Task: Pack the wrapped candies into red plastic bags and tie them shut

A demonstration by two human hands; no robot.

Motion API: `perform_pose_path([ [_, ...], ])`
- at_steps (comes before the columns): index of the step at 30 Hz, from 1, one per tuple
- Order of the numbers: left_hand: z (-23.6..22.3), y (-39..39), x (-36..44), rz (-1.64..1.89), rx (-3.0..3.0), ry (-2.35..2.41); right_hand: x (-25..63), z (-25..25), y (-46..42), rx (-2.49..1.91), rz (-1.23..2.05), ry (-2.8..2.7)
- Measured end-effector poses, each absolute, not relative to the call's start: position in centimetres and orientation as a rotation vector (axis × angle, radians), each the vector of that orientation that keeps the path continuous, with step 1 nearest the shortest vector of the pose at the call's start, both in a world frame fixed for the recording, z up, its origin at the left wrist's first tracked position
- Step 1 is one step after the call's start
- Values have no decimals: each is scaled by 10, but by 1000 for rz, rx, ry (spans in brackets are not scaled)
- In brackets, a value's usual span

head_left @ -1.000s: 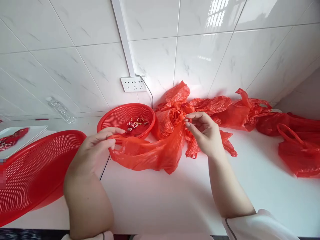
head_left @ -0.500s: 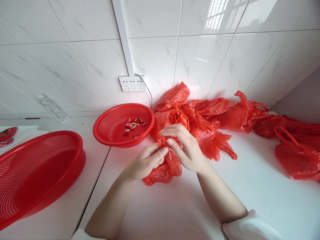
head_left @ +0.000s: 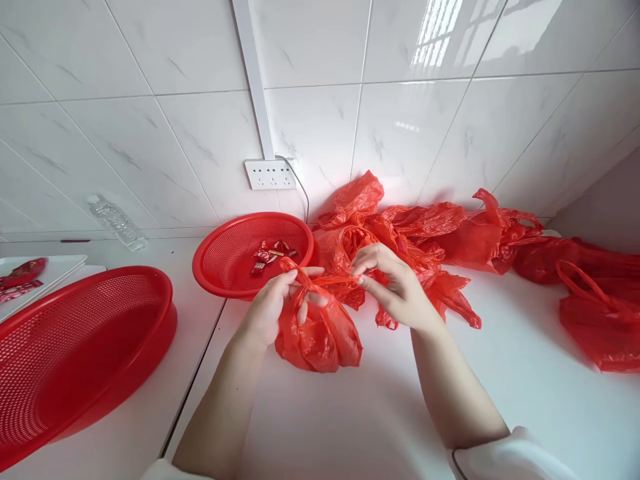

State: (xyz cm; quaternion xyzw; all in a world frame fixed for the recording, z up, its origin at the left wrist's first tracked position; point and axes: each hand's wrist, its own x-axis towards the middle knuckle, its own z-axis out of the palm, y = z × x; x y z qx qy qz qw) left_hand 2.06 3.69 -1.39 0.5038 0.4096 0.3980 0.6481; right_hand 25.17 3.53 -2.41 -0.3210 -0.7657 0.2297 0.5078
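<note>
A red plastic bag (head_left: pixel 320 337) rests on the white table in front of me, its body bulging and its top gathered. My left hand (head_left: pixel 277 297) grips one twisted handle of it, the thumb pressed on the plastic. Some fingers of that hand show through the loop of the bag's top. My right hand (head_left: pixel 393 283) pinches the other handle between thumb and fingertips and holds it stretched out to the right. What lies inside the bag cannot be made out. Behind the hands are more crumpled red plastic bags (head_left: pixel 350 200).
A red round basket (head_left: pixel 220 257) holding several small wrapped packets stands behind my left hand. At left are a larger red basket (head_left: pixel 125 333), a white tray (head_left: pixel 65 267) with red packets, and a clear plastic bottle (head_left: pixel 117 223). More red bags (head_left: pixel 600 320) lie at right. A socket strip (head_left: pixel 270 175) is on the wall.
My hands were close together over the bag's gathered top. They have moved apart, the right hand to the right, and a handle is now stretched between them. The view has shifted slightly.
</note>
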Motion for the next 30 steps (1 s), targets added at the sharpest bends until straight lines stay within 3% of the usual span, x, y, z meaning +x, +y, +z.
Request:
perform_pose_path([
  [6, -20, 43, 17, 689, 800, 671, 253, -16, 28, -435, 597, -2261],
  [11, -14, 41, 12, 613, 953, 648, 223, -33, 38, -320, 1340, -1885],
  [14, -8, 36, 5, 617, 1396, 764, 211, -47, 47, -414, 1534, -1653],
  [20, -5, 28, 7, 922, 2043, 953, 209, -57, 58, -576, 1416, -1687],
  [24, -4, 30, 8, 810, 2079, 812, 219, -48, 54, -677, 1231, -1733],
  [30, -1, 39, -15, 762, 1964, 1019, 263, -23, 42, -944, 877, -2057],
])
